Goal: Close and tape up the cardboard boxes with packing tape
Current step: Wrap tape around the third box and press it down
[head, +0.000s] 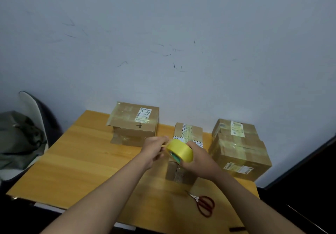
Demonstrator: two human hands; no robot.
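Tape roll (180,150) betw. both hands — above middle box (188,133).

Red-handled scissors (203,204) lie on the wooden table (72,161).

Bench (76,153): smooth yellow wood, slight sheen. Cardboard boxes (133,124): matt brown, glossy tape strips, paper labels. Tape roll (180,152): glossy yellow plastic. Scissors (204,204): metal blades, red handles.
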